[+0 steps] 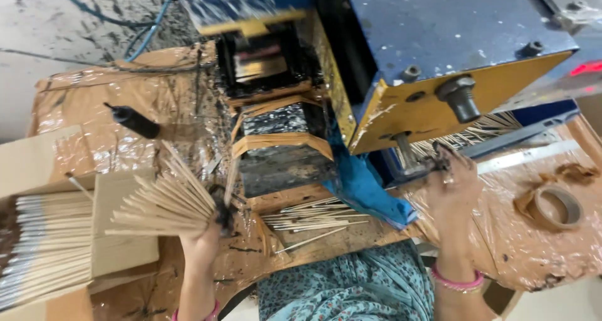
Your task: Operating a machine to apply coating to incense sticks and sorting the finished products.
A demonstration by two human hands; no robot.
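The left hand (210, 230) is shut tight around a bunch of thin sticks (160, 202), and the sticks spread out like a fan over a cardboard box (37, 164) that has more sticks lying in it. The right hand (454, 177) is up at the blue and yellow machine (439, 51), with its dirty fingers (439, 161) pinched together at a small slot where more sticks poke out; it is hard to tell just what the fingers hold there. A few loose sticks (313, 217) lie on the wrapped table (539, 258) between the two hands, and a roll of brown tape (555, 207) sits off to the right. To do this well, I think the left hand should keep the bunch snug so no stick slips out, and the right hand should keep its fingers clear of the moving parts.
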